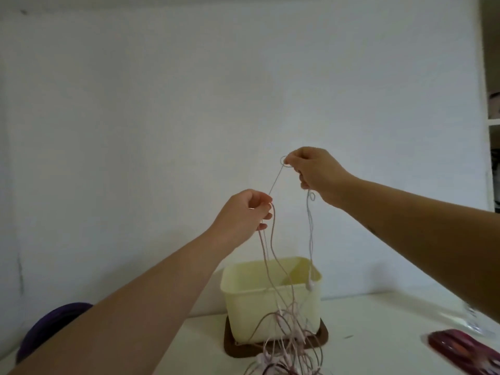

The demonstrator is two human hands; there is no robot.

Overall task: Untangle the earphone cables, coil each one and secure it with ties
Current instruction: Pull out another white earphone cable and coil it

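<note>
Both hands are raised in front of a white wall, holding thin pale pink earphone cables point(273, 182). My right hand point(316, 175) pinches a small loop of cable at the top; a strand hangs from it down to a white earbud point(310, 285). My left hand point(243, 215), lower and to the left, is closed on the same cable, which stretches taut up to the right hand. Several strands drop from the left hand into a tangled heap of cables point(284, 347) on the white table.
A cream plastic tub point(243, 301) stands on a dark brown tray point(322, 338) behind the tangle. A red flat packet point(460, 347) and a clear glass object point(476, 320) lie at the right. A purple round thing point(51, 326) sits at the left. Shelves point(491, 123) stand far right.
</note>
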